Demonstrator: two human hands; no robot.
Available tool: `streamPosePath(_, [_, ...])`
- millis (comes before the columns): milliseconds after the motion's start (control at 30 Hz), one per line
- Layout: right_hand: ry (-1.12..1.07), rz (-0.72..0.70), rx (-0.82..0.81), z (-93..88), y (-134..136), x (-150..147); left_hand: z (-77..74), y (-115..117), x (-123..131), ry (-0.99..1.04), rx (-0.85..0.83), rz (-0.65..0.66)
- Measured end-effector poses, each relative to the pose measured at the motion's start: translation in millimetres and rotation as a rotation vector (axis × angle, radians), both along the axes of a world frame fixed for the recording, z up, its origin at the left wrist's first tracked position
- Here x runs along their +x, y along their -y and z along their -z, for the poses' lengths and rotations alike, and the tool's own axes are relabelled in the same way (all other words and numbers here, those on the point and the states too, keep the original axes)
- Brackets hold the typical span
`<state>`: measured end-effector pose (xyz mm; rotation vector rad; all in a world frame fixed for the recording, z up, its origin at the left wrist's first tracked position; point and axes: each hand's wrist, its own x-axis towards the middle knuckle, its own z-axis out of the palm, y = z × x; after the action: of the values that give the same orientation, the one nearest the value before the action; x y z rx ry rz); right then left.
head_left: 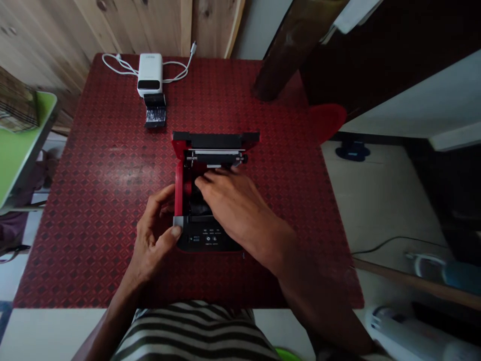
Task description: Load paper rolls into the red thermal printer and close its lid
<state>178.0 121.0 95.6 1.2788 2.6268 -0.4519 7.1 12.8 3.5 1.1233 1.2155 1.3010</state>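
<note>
A red and black thermal printer (199, 235) sits in the middle of the red patterned table (105, 170), its lid (216, 137) swung open toward the far side. My left hand (156, 233) grips the printer's left front corner, thumb on the grey edge and fingers curled round its red side. My right hand (229, 200) reaches down into the open paper bay, fingers bent together over the dark cavity. What lies under those fingers is hidden.
A white power bank (150, 73) with a white cable (116, 65) lies at the table's far left. A small black device (155, 111) sits just in front of it. A green surface (18, 145) stands left of the table; a dark wooden post (285, 55) stands at the far right.
</note>
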Motion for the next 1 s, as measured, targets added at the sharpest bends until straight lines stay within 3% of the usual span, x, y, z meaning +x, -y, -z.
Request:
streamPosePath(267, [-0.127,-0.023,0.148,12.6,2.0,9.0,-1.4,-1.4,-0.3,-0.01,-0.022,-0.013])
streamPosePath(433, [-0.335,-0.029,0.411,6.8,27.2,24.4,-0.7,-2.1,-0.4,-0.032,-0.011,-0.021])
streamPosePath(533, [-0.545,0.053,0.451,-2.0,41.2,47.2,-0.2,-1.6,-1.0,-0.021,-0.029,-0.011])
streamPosePath(633, [-0.727,0.268,0.429,1.0,41.6,78.8,1.7,-0.3,-2.7,-0.041,-0.049,-0.013])
streamPosePath(733, [-0.933,0.548,0.44,26.1,26.1,105.9,3.5,0.6,-3.3,-0.042,-0.038,-0.018])
streamPosePath(833, [-1.158,0.726,0.389,62.9,4.1,117.6,3.0,0.8,-1.8,-0.031,-0.047,-0.03])
streamPosePath(1000, [-1.112,0.734,0.142,108.0,-16.1,112.5,1.5,1.1,0.3,-0.011,-0.053,-0.037])
